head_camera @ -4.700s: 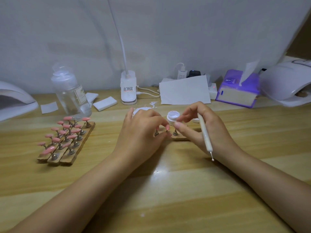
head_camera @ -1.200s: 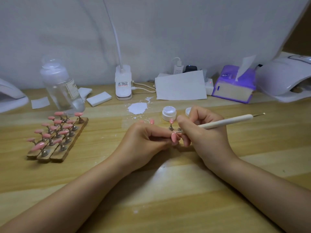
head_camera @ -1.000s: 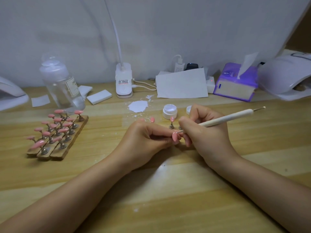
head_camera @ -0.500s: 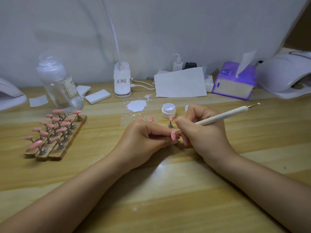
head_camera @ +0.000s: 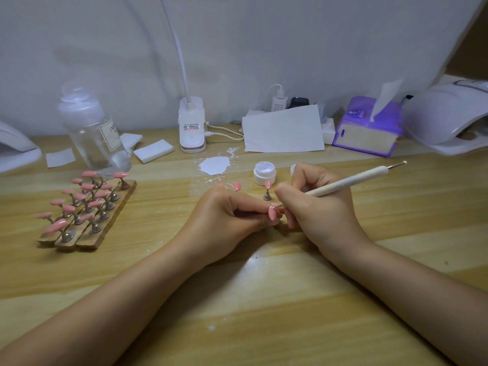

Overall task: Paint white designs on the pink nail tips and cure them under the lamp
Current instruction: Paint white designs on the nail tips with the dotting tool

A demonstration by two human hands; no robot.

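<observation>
Left hand [head_camera: 224, 220] pinches a pink nail tip [head_camera: 272, 213] at table [head_camera: 290, 313] centre. Right hand [head_camera: 317, 207] grips a dotting pen [head_camera: 343, 184], its point touching the tip. Open white paint jar [head_camera: 264, 173] at 12 o'clock, near. Rack of pink tips [head_camera: 84, 210] at 9 o'clock; lamp [head_camera: 449, 114] at 2 o'clock.

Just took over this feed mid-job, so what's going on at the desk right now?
A person is decorating pink nail tips. The left hand pinches one pink nail tip while the right hand holds a dotting pen, its point at that tip. An open jar of white gel sits just behind, beside a tip on a stand that already has white dots. More tips wait on the wooden rack to the left. The curing lamp stands far right.
</observation>
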